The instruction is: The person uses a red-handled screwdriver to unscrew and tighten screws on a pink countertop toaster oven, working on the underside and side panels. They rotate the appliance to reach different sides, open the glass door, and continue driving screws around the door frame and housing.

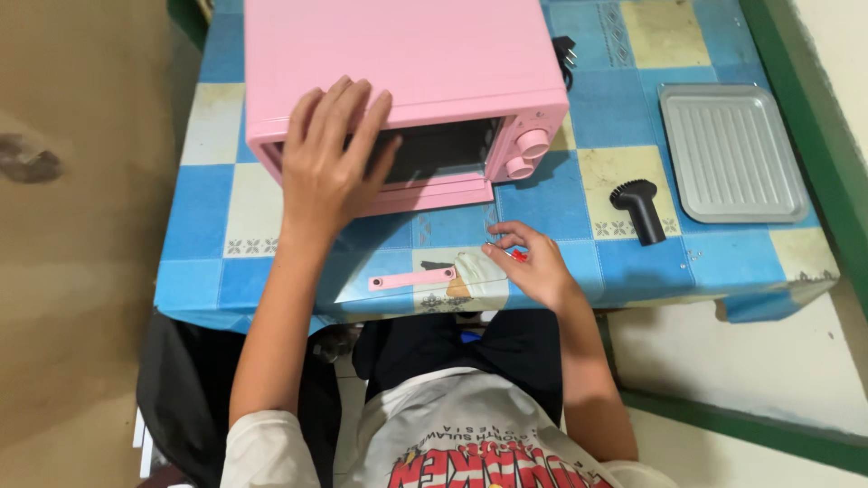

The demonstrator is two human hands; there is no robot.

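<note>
Resting at lower centre, the right hand (533, 262) is pinching a small red piece (518, 256) between closed fingers on the desk (624, 117). Upper centre, the left hand (330, 154) is lying spread and flat over the pink toaster oven (407, 63), above its glass door. Nearby are lying a pink handle strip (411, 279), a black knob (640, 208) and a grey baking tray (731, 152) at right.

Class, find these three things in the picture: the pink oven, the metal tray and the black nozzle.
pink oven (407, 50), head view, on its flat top panel.
metal tray (731, 149), head view, on its ribbed middle.
black nozzle (644, 212), head view, on its round body.
</note>
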